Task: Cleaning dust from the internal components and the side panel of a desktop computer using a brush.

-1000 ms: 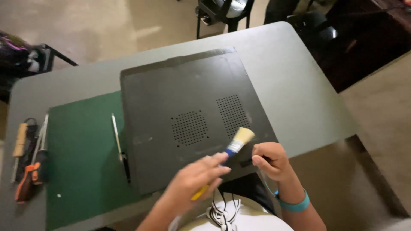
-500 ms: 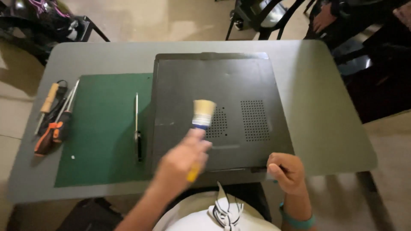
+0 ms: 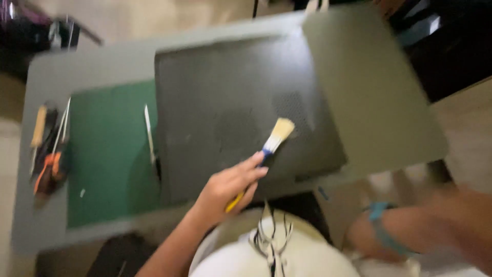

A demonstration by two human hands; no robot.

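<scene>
The left hand (image 3: pixel 225 187) clenches a yellow-handled brush (image 3: pixel 266 151), its long axis toward two o'clock over the dark panel (image 3: pixel 230 102); the right hand's grip is out of view.

We count one grey rectangular table (image 3: pixel 379 102), one green cutting mat (image 3: pixel 110 154) and one flat black metal computer case (image 3: pixel 230 107). We see one paintbrush with pale bristles and a yellow handle (image 3: pixel 271 143). One slim screwdriver (image 3: pixel 149 134) lies on the mat. At the table's left edge sits a blurred cluster of hand tools (image 3: pixel 48 149), perhaps three.
</scene>
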